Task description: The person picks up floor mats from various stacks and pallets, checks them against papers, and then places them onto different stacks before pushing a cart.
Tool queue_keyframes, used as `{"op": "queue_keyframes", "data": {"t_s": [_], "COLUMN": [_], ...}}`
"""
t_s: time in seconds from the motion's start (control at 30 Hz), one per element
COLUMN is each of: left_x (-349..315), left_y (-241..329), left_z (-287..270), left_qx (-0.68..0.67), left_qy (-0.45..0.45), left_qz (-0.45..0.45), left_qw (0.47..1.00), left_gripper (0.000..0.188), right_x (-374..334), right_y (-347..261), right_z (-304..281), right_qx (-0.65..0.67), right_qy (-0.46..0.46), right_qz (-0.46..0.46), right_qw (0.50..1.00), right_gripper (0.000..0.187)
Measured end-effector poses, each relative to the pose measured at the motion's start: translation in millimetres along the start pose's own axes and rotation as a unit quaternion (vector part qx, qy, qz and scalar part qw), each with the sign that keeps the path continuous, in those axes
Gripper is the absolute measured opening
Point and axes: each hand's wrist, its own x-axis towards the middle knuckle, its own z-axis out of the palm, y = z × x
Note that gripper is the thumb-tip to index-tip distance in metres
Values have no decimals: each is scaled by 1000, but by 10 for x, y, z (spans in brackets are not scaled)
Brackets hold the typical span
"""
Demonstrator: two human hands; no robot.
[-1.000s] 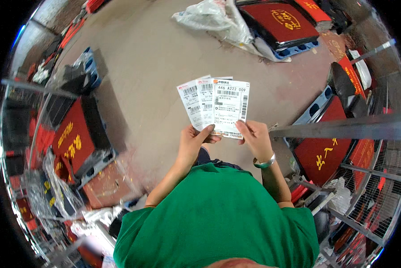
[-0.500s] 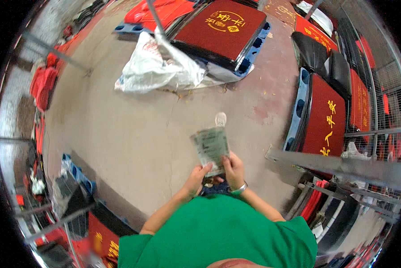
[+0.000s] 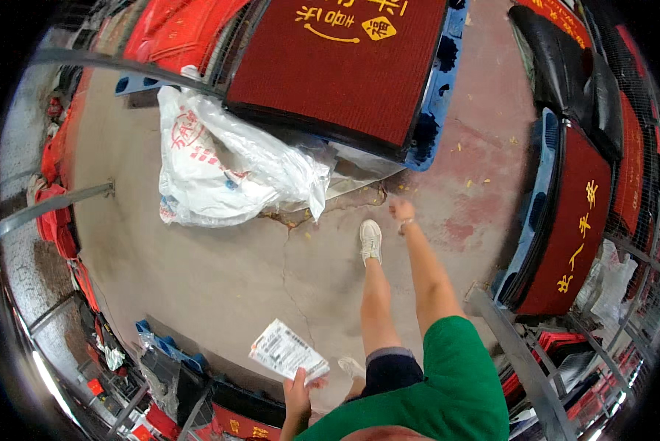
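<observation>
My left hand (image 3: 298, 393), low in the head view, grips a small stack of printed labels (image 3: 289, 350) by its near edge. The labels are white with dark print blocks and lie tilted above the floor. My right hand (image 3: 401, 209) is stretched far forward, its fingers curled in and nothing visible in them. It hangs over the floor beside my white shoe (image 3: 370, 241), short of a stack of dark red doormats (image 3: 337, 70) with yellow lettering. A crumpled white plastic sack (image 3: 227, 173) lies against the near side of that stack.
A blue pallet (image 3: 442, 88) carries the mat stack. More red mats (image 3: 574, 228) stand on a pallet at the right, with black folded material (image 3: 554, 59) behind. Metal rails (image 3: 517, 360) cross at the right and at the left (image 3: 51, 209). Red goods (image 3: 172, 37) sit far left.
My right hand has let go of the labels and reached forward. My left hand has carried them down and left. I have stepped closer to the mat stack and the sack.
</observation>
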Motion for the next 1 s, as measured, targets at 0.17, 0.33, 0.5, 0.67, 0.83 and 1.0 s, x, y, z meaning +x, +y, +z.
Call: {"op": "queue_keyframes", "data": {"t_s": [0.17, 0.33, 0.5, 0.67, 0.83, 1.0], "left_x": [532, 713, 759, 857, 859, 782], "left_y": [280, 440, 606, 662, 317, 1508], "left_z": [-12, 175, 201, 158, -335, 267], "left_qx": [88, -25, 34, 56, 218, -444], "left_qy": [-56, -29, -55, -90, -184, -252], "left_qz": [-258, -163, -209, -134, 144, -129], "left_qw": [961, 986, 976, 985, 948, 850], "left_gripper": [36, 35, 37, 37, 36, 39], "right_x": [1632, 2154, 2122, 1824, 687, -1118], "right_y": [-75, -456, -648, -1689, -2579, -3340], "right_z": [-282, -272, -276, -177, -29, 339], "right_qx": [-65, 148, 53, 33, -97, 32], "right_qy": [155, 150, 242, 207, 163, 99], "right_qz": [-53, -29, 16, 128, -267, -401], "right_qw": [984, 977, 969, 969, 945, 910], "right_gripper": [36, 54, 38, 34, 48, 41]}}
